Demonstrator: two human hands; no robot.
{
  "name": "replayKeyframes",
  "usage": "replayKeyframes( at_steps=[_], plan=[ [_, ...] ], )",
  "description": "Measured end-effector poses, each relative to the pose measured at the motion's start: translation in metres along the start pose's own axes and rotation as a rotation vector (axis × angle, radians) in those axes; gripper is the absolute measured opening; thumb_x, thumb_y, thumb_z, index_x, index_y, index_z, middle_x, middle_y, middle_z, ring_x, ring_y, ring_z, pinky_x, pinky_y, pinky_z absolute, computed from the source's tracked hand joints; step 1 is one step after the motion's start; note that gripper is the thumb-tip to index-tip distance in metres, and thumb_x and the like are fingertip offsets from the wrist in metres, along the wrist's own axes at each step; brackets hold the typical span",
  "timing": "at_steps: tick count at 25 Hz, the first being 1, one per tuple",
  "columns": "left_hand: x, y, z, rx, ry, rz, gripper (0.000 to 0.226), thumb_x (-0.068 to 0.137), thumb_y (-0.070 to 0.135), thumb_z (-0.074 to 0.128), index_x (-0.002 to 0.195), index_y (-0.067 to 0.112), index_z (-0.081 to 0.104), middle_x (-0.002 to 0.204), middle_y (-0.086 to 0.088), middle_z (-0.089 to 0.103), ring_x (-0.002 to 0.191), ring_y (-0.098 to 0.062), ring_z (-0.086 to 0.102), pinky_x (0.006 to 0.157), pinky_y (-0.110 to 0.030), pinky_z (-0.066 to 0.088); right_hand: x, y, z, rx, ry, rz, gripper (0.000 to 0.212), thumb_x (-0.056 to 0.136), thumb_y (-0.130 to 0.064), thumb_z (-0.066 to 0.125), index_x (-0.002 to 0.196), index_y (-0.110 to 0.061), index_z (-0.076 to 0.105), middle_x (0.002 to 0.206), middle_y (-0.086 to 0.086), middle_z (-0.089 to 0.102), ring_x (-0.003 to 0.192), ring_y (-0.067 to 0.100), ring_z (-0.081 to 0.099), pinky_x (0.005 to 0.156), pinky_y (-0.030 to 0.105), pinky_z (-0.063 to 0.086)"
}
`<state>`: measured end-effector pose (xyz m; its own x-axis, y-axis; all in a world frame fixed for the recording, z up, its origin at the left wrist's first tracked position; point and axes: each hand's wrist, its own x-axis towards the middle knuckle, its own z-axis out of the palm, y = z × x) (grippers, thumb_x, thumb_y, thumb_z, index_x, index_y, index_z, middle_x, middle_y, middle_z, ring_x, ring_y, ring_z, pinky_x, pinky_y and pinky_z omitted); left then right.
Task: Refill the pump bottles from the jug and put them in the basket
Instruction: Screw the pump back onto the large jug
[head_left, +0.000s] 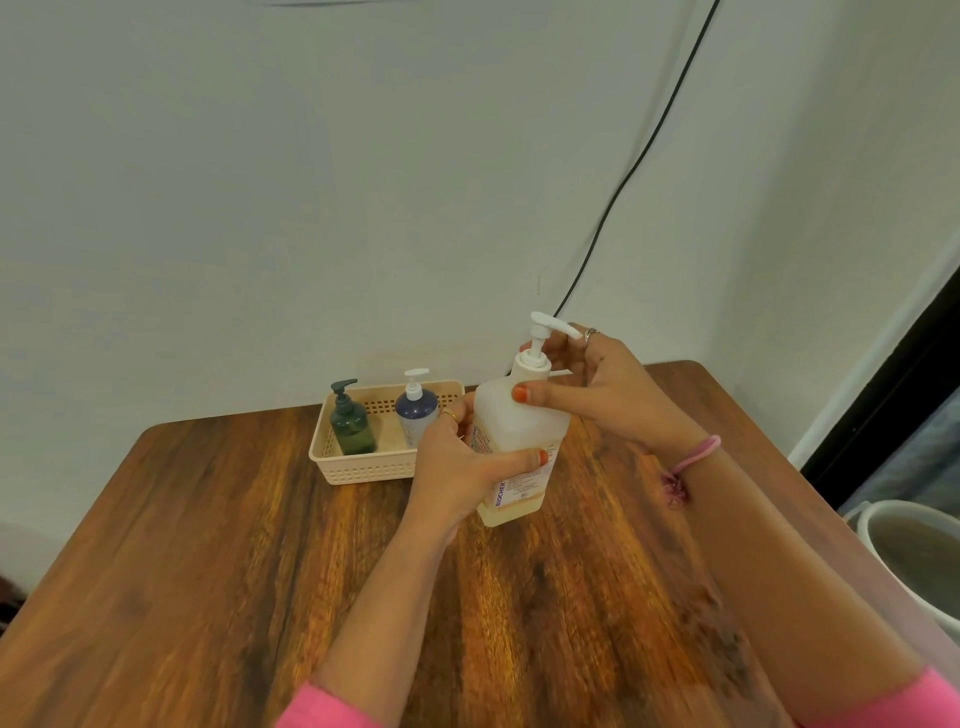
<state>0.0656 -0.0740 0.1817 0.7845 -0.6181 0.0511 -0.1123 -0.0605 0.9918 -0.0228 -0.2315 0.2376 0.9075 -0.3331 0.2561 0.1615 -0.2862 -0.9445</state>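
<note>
On the counter (208, 545), the basket (363, 465) sits at the back by the wall, two pump bottles (353, 423) (415, 413) standing side by side inside. A third bottle (514, 447) stands just right of it, between both hands (457, 467) (608, 389).

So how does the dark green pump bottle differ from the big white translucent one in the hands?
The dark green plastic pump bottle is small, dark-pumped, and stands untouched inside the cream perforated basket. The large white translucent labelled bottle is taller, white-pumped, and sits outside the basket, tilted, with the left hand wrapped round its body and the right hand at its pump collar. Both have their pump heads on.
</note>
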Motion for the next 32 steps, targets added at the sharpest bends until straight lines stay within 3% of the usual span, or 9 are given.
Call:
replayKeyframes(
  at_steps=[2,6,9,11,16,19,23,29,32],
  plan=[
    [0.000,-0.001,-0.001,-0.003,0.005,0.007,0.079,0.043,0.029,0.094,0.112,0.036,0.057,0.102,0.016,0.066,0.089,0.004,0.065,0.068,-0.021,0.057,0.002,0.003,0.001,0.000,0.000,0.009,0.060,0.062,-0.035,0.086,0.111,-0.013,0.060,0.113,0.011,0.067,0.107,0.029,0.065,0.090,0.052,0.053],
    [0.000,-0.001,-0.001,0.013,0.010,0.009,0.083,0.043,0.032,0.094,0.117,0.030,0.057,0.105,0.015,0.066,0.092,0.001,0.064,0.070,-0.022,0.057,-0.001,0.001,-0.005,0.138,-0.165,0.016,0.047,0.080,-0.015,0.074,0.122,-0.031,0.058,0.122,-0.004,0.066,0.115,0.022,0.061,0.091,0.036,0.054],
    [0.000,-0.002,-0.001,0.021,0.010,0.012,0.076,0.044,0.030,0.094,0.110,0.034,0.057,0.102,0.016,0.066,0.088,0.006,0.063,0.068,-0.020,0.056,-0.001,0.000,-0.001,0.082,-0.096,0.011,0.039,0.080,-0.016,0.075,0.116,-0.016,0.061,0.120,0.009,0.066,0.112,0.025,0.063,0.094,0.046,0.052],
    [0.000,-0.003,-0.001,0.025,0.010,0.017,0.073,0.046,0.027,0.094,0.108,0.035,0.057,0.098,0.017,0.066,0.085,0.009,0.062,0.065,-0.017,0.055,0.001,-0.001,0.004,0.021,-0.041,0.043,0.052,0.069,-0.026,0.081,0.112,-0.010,0.057,0.117,0.016,0.065,0.108,0.028,0.065,0.093,0.051,0.052],
    [0.001,-0.004,-0.002,0.024,-0.005,0.018,0.081,0.045,0.030,0.094,0.117,0.030,0.057,0.103,0.016,0.065,0.088,0.009,0.061,0.064,-0.014,0.053,0.000,-0.004,-0.006,0.158,-0.217,0.114,0.055,0.075,-0.021,0.076,0.126,-0.016,0.056,0.124,0.011,0.065,0.110,0.023,0.065,0.084,0.034,0.057],
    [0.001,-0.006,-0.001,0.024,-0.012,0.019,0.076,0.047,0.027,0.094,0.113,0.034,0.056,0.097,0.020,0.066,0.085,0.014,0.059,0.060,-0.009,0.050,0.000,-0.003,-0.002,0.097,-0.120,0.085,0.041,0.074,-0.016,0.078,0.111,-0.014,0.061,0.116,0.014,0.068,0.106,0.026,0.067,0.084,0.044,0.058],
    [0.000,-0.009,0.001,0.016,-0.007,0.010,0.065,0.048,0.024,0.094,0.097,0.042,0.055,0.088,0.023,0.067,0.081,0.017,0.059,0.056,-0.006,0.048,0.000,-0.006,0.009,-0.140,-0.006,0.086,0.049,0.066,-0.040,0.082,0.101,-0.018,0.058,0.107,0.008,0.070,0.092,0.022,0.072,0.082,0.049,0.057],
    [0.000,-0.009,0.000,-0.001,-0.008,-0.003,0.082,0.045,0.029,0.095,0.117,0.032,0.056,0.102,0.016,0.064,0.085,0.010,0.061,0.063,-0.015,0.054,-0.001,-0.014,0.007,-0.230,-0.008,0.113,0.056,0.063,-0.055,0.076,0.101,-0.014,0.069,0.091,0.002,0.076,0.083,0.014,0.073,0.079,0.042,0.059],
    [0.000,-0.010,0.000,0.001,-0.014,-0.001,0.075,0.045,0.028,0.095,0.109,0.038,0.057,0.099,0.017,0.064,0.083,0.013,0.060,0.059,-0.011,0.052,-0.002,-0.015,0.009,-0.252,0.011,0.090,0.057,0.059,-0.059,0.076,0.096,-0.016,0.070,0.086,0.003,0.076,0.081,0.016,0.073,0.076,0.038,0.060]
  ],
)
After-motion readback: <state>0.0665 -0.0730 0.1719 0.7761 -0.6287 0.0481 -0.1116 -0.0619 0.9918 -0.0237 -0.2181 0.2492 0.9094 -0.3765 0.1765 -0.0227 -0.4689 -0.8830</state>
